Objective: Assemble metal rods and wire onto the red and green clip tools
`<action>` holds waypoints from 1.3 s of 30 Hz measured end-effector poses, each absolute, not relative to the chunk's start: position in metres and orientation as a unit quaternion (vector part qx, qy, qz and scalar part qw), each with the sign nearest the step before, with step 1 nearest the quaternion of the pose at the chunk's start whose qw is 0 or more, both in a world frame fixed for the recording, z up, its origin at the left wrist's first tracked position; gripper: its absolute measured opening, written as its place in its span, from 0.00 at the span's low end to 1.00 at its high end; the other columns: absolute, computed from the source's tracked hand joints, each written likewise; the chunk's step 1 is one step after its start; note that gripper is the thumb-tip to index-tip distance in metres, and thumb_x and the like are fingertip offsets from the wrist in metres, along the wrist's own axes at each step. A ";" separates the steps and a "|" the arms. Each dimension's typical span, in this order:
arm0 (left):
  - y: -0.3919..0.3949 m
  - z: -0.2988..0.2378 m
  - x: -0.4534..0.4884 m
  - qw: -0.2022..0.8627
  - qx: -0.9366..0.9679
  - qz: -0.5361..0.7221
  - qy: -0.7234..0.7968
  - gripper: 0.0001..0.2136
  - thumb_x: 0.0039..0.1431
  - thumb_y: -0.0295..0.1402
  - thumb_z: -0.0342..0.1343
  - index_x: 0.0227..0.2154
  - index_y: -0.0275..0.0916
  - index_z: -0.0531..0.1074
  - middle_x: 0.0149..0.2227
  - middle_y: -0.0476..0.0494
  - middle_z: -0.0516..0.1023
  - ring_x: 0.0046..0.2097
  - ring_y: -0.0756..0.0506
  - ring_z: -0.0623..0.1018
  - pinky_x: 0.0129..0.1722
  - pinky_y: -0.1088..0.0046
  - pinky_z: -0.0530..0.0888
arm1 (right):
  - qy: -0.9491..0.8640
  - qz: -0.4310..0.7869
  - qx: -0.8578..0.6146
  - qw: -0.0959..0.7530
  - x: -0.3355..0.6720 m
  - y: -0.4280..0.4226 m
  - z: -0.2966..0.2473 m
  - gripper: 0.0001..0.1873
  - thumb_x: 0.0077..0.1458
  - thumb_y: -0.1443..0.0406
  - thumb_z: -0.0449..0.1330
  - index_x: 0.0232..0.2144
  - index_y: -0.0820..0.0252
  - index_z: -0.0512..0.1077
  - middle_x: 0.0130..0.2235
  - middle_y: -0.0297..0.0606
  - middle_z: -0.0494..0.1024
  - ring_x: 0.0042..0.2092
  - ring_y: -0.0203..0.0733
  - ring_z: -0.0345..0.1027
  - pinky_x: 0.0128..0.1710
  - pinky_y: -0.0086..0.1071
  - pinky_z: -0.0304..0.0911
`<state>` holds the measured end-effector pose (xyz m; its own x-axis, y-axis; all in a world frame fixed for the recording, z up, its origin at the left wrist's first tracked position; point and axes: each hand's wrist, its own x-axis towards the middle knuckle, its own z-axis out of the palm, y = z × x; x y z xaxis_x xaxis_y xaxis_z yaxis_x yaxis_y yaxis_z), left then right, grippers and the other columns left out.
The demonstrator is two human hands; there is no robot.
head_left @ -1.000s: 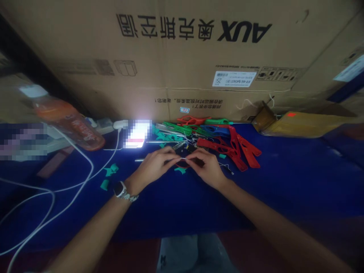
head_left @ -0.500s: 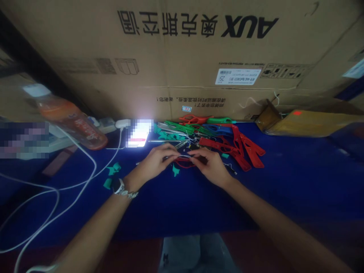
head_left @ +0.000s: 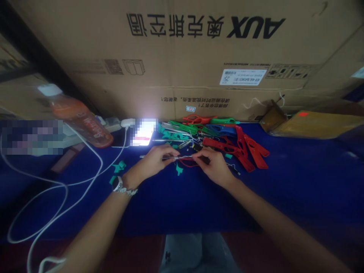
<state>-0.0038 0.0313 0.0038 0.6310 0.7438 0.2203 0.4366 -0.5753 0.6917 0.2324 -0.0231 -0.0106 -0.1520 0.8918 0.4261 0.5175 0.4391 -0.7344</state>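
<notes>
Okay, so the left hand [head_left: 162,161] and right hand [head_left: 214,163] are sitting wider apart now, baring more white wire [head_left: 186,156] (seriously thin stuff); both hands' fingers are apparently pinching it above the worktop [head_left: 184,204], probably giving more working room.

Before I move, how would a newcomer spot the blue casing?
Find the big cardboard box; along its foot lies a pile of plastic casings. Beyond the right hand, the blue casing is the pile's only blue one, among red and green.
</notes>
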 end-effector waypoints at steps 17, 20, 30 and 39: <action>0.033 0.009 -0.015 0.253 0.878 0.205 0.350 0.05 0.63 0.27 0.57 0.38 0.39 0.77 0.38 0.45 0.78 0.38 0.47 0.79 0.42 0.67 0.76 | -0.735 0.216 -0.480 0.428 0.235 -0.023 -0.009 0.07 0.57 0.72 0.62 0.32 0.57 0.79 0.29 0.34 0.75 0.31 0.37 0.68 0.30 0.31 0.62; 0.030 0.009 -0.013 0.239 0.882 0.219 0.341 0.05 0.63 0.26 0.56 0.40 0.39 0.74 0.40 0.46 0.77 0.38 0.48 0.78 0.41 0.69 0.76 | -0.737 0.215 -0.481 0.423 0.235 -0.023 -0.009 0.07 0.57 0.70 0.62 0.31 0.56 0.79 0.28 0.34 0.74 0.31 0.38 0.68 0.30 0.32 0.62; 0.021 0.017 -0.007 0.207 0.908 0.175 0.321 0.16 0.65 0.24 0.50 0.52 0.45 0.73 0.45 0.44 0.72 0.45 0.45 0.77 0.48 0.66 0.75 | -0.735 0.219 -0.479 0.428 0.235 -0.023 -0.008 0.07 0.57 0.72 0.62 0.32 0.58 0.79 0.30 0.35 0.75 0.31 0.38 0.67 0.31 0.31 0.62; 0.026 0.012 -0.003 0.226 0.905 0.179 0.312 0.12 0.64 0.23 0.50 0.46 0.42 0.74 0.43 0.45 0.74 0.42 0.46 0.76 0.43 0.66 0.74 | -0.735 0.219 -0.480 0.426 0.235 -0.024 -0.007 0.07 0.57 0.70 0.62 0.31 0.56 0.79 0.29 0.34 0.74 0.30 0.37 0.67 0.31 0.32 0.62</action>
